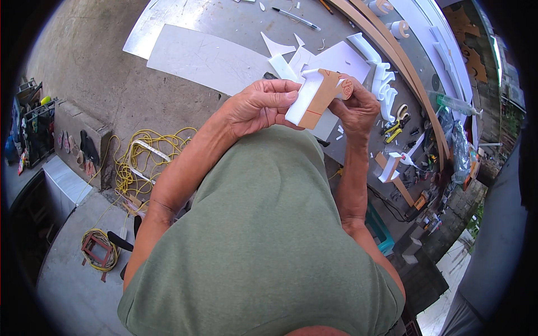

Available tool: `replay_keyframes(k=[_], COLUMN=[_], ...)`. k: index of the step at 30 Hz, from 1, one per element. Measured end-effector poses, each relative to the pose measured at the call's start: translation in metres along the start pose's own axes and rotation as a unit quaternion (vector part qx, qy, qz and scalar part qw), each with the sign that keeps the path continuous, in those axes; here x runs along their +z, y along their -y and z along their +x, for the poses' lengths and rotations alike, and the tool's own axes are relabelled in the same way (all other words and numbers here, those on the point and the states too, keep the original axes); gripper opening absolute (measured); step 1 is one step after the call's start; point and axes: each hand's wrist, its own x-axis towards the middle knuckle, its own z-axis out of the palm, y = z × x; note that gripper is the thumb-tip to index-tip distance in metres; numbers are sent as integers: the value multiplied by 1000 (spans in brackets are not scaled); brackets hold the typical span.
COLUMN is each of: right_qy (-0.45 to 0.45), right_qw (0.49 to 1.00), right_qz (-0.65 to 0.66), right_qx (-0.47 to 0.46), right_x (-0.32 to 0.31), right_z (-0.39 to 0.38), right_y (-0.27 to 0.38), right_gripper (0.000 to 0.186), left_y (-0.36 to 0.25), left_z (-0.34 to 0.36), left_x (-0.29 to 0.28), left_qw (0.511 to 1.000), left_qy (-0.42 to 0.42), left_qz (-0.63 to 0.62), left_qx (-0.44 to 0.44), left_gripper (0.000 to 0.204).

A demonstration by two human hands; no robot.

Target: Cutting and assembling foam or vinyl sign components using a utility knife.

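Note:
Between my two hands, above the near edge of the work table, is a white piece with raised side walls and brown paper facing bearing red marks. My left hand pinches its left end, thumb on top and fingers underneath. At the other end, my right hand has its fingers closed round the part with the curved brown tip. White offcuts lie just beyond the piece. To the right of my right hand are white curved strips and yellow-handled scissors.
A grey-white sheet and a pen lie on the table. Long brown strips curve along its right side. A smaller white-and-brown piece sits at the right. Yellow cable is tangled on the floor at left.

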Motion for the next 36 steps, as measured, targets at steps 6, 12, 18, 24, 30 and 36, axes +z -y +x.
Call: replay_keyframes(k=[6, 12, 18, 24, 30, 36], right_qy=[16, 10, 24, 27, 24, 17], right_qw=[999, 999, 999, 998, 998, 998], right_qz=[-31, -35, -40, -53, -52, -48], right_qx=[-21, -17, -21, -11, -14, -28], right_x=[-4, -5, -11, -12, -12, -9], right_z=[2, 3, 5, 5, 4, 4], right_y=[2, 5, 4, 6, 6, 6], right_gripper=[44, 44, 45, 45, 45, 45], left_y=[-12, -13, -13, -13, -11, -11], left_z=[-6, -19, -23, -23, -23, -24], left_x=[12, 54, 74, 72, 72, 73], left_qw=[996, 931, 917, 916, 919, 924], left_qy=[-31, -98, -136, -132, -129, -127], left_qz=[84, 343, 364, 367, 361, 353], left_qx=[15, 80, 88, 90, 94, 80], left_gripper=[51, 66, 70, 71, 71, 72])
